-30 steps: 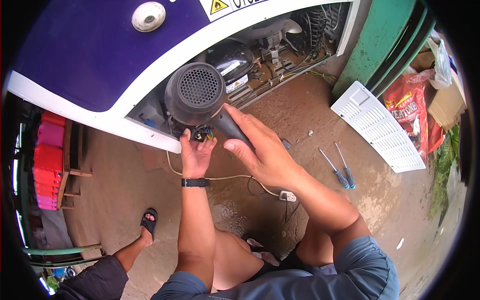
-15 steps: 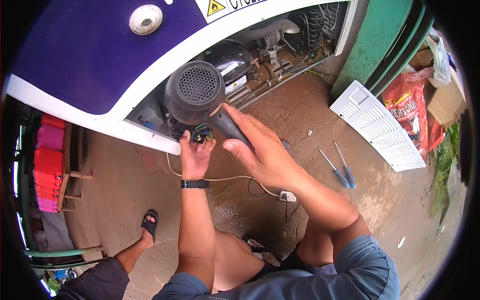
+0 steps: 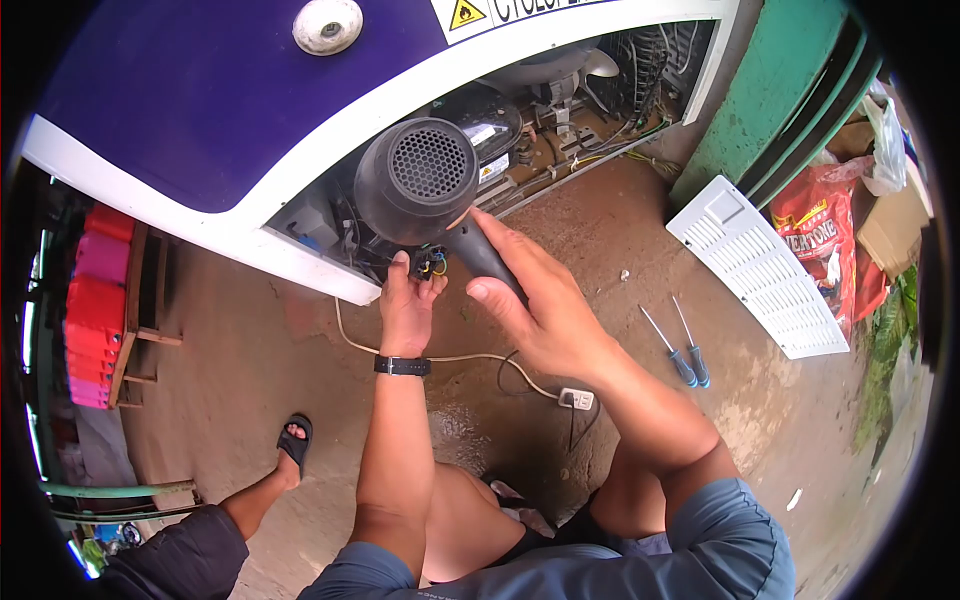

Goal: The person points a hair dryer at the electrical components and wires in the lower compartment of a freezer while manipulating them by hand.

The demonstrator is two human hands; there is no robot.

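My right hand (image 3: 540,300) is wrapped round the handle of a black hair dryer (image 3: 420,175), its round grille facing up at me. The dryer's nozzle is hidden beneath its body. Just below it, my left hand (image 3: 408,305) pinches a small black electrical part with coloured wires (image 3: 430,264), at the lower edge of the machine's opening. Behind the dryer, a black compressor (image 3: 485,125) sits inside the white-framed freezer cabinet (image 3: 330,160), partly covered from view.
Two screwdrivers (image 3: 688,350) lie on the concrete floor at right, near a white vented panel (image 3: 760,265). A cord runs to a white socket (image 3: 575,398) before my knees. Another person's sandalled foot (image 3: 295,440) is at left, near red stacked items (image 3: 100,300).
The view has shifted slightly, so the cabinet and both hands sit a little further right. My hands keep the same hold on the dryer and the wired part.
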